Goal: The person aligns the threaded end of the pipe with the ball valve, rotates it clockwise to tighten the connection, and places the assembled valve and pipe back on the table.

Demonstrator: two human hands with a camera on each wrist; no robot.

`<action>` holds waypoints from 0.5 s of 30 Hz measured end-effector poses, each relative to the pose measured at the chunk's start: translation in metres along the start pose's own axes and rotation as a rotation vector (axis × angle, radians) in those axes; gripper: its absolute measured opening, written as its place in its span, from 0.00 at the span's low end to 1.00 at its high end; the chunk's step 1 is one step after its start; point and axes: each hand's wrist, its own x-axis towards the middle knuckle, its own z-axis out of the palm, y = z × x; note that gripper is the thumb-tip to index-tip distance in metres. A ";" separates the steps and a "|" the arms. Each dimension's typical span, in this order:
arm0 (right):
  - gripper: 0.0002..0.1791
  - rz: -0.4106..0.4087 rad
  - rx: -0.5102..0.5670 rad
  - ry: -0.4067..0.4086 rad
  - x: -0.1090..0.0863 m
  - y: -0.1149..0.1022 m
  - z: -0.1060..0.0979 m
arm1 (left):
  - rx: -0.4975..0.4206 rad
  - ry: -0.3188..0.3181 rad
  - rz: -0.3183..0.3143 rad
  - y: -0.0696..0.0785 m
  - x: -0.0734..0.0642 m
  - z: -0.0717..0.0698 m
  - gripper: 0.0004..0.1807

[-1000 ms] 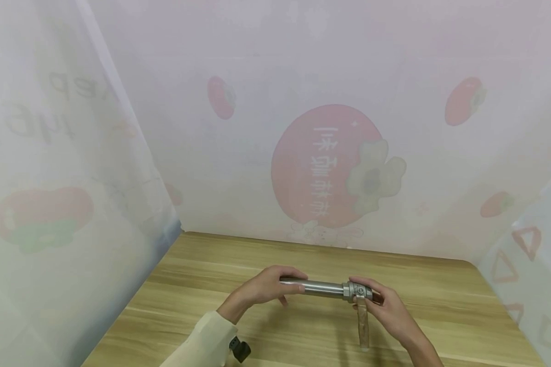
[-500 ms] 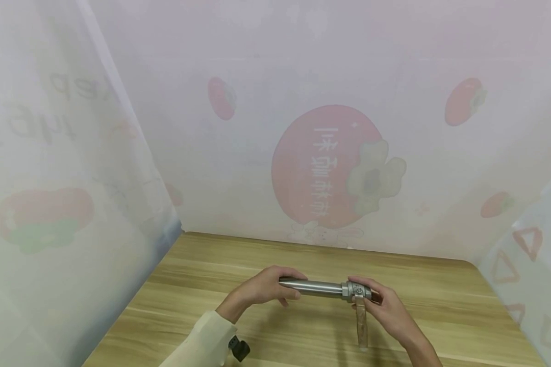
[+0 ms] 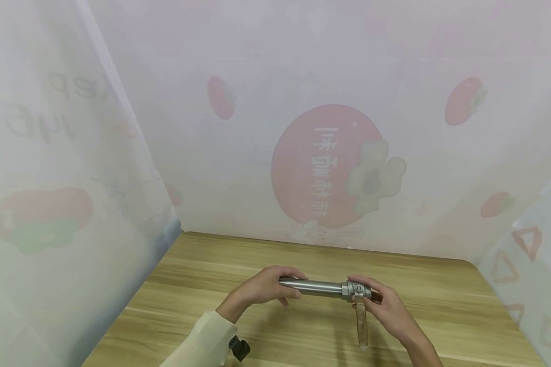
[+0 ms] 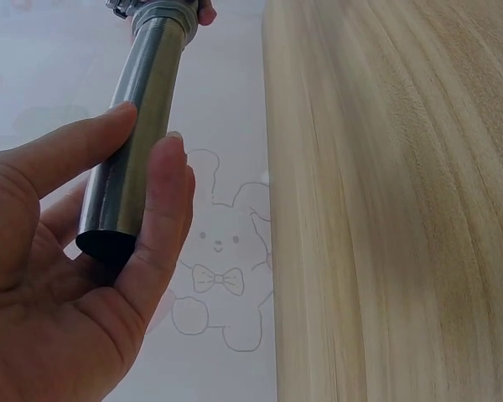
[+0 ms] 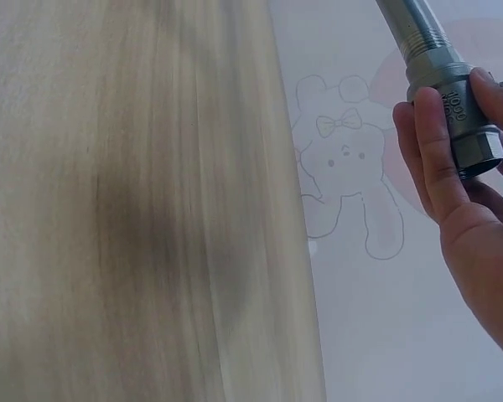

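A shiny metal pipe (image 3: 321,287) is joined by its threaded end to a ball valve (image 3: 357,289), and the two are held level above the table. My left hand (image 3: 268,286) grips the pipe near its free end, thumb on one side and fingers on the other; the open pipe end shows in the left wrist view. Around the valve body (image 5: 461,113) curl the fingers and thumb of my right hand (image 3: 390,308). The valve's lever handle (image 3: 361,321), wrapped in something brownish, points down toward the near side of the table.
The wood-grain table (image 3: 220,255) lies beneath both hands. Pale printed curtains (image 3: 248,168) stand behind it and along both sides. A black device (image 3: 240,349) is strapped at the left wrist, below a cream sleeve (image 3: 202,339).
Over the last second the pipe and valve have shifted very slightly left, the lever with them. Both hands keep their grip and barely move.
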 end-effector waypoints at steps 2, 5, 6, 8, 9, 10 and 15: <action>0.26 -0.002 0.005 -0.006 0.000 0.000 -0.001 | 0.007 0.002 0.002 0.000 0.000 0.000 0.19; 0.26 -0.006 0.010 -0.015 0.000 -0.001 -0.001 | 0.022 0.007 0.004 0.001 0.000 0.000 0.19; 0.26 -0.008 0.009 -0.015 0.000 -0.001 -0.002 | 0.026 0.009 0.005 0.001 0.000 0.000 0.19; 0.26 -0.009 0.009 -0.015 0.000 -0.001 -0.002 | 0.035 0.013 0.005 0.002 0.000 0.000 0.20; 0.26 -0.010 0.007 -0.013 0.000 -0.001 -0.002 | 0.040 0.014 0.006 0.002 0.000 0.000 0.20; 0.27 -0.009 0.005 -0.011 0.000 -0.001 -0.002 | 0.044 0.015 0.007 0.002 0.000 0.000 0.20; 0.27 -0.004 0.007 -0.011 0.001 -0.002 -0.002 | 0.058 0.021 0.018 0.002 0.001 0.001 0.20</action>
